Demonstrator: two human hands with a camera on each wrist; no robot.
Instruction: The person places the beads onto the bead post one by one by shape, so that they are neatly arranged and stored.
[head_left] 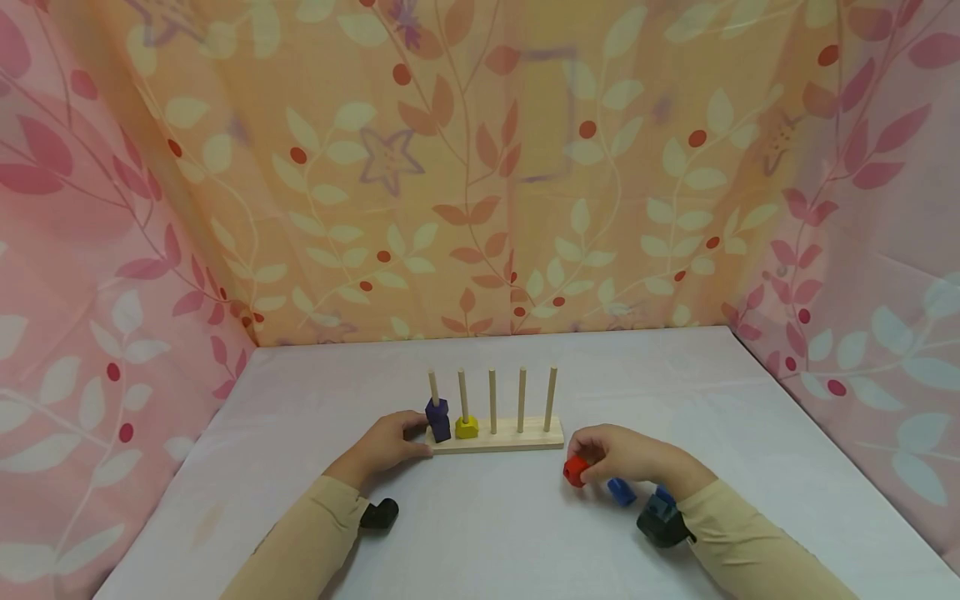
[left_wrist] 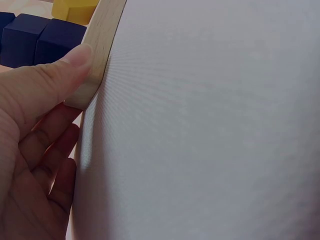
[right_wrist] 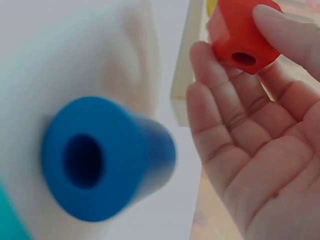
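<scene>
A wooden peg stand (head_left: pixel 498 442) with several upright pegs lies on the table. Two dark blue blocks (head_left: pixel 438 420) are stacked on its leftmost peg, and a yellow block (head_left: pixel 467 428) sits low on the second. My left hand (head_left: pixel 393 437) grips the stand's left end, the thumb (left_wrist: pixel 77 57) pressing its front edge. Off the stand's right end, my right hand (head_left: pixel 630 452) pinches a red faceted block (head_left: pixel 573 472) between thumb and fingers; a hole (right_wrist: pixel 243 58) shows in it. Below that hand a blue cylinder (right_wrist: pixel 95 160) with a hole lies on the table.
Another blue piece (head_left: pixel 664 492) is partly hidden behind the right wrist's black camera (head_left: pixel 660 525). A teal thing (right_wrist: pixel 10 220) shows at the right wrist view's corner. Patterned cloth (head_left: pixel 480 167) hangs behind the white table (head_left: pixel 480 533) and along both sides.
</scene>
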